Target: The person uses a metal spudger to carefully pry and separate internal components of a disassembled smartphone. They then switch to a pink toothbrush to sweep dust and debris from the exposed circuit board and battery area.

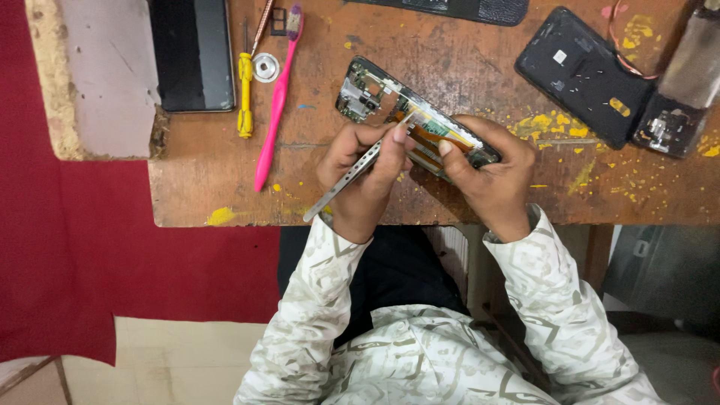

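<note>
An opened phone point(369, 91) with its back off, circuit board and orange ribbon exposed, lies tilted on the wooden table point(480, 52). My right hand point(491, 172) grips the phone's lower end, thumb on its edge. My left hand point(361, 176) holds metal tweezers point(346, 182) like a pen, their tips resting on the phone's inside near the white strip in its middle. Both sleeves are pale with a patterned print.
To the left lie a pink toothbrush point(276, 105), a yellow screwdriver point(245, 94), a small round metal part point(265, 67) and a dark phone screen point(193, 52). A black back cover point(581, 71) and another opened device point(679, 97) sit at the right. Yellow specks dot the table.
</note>
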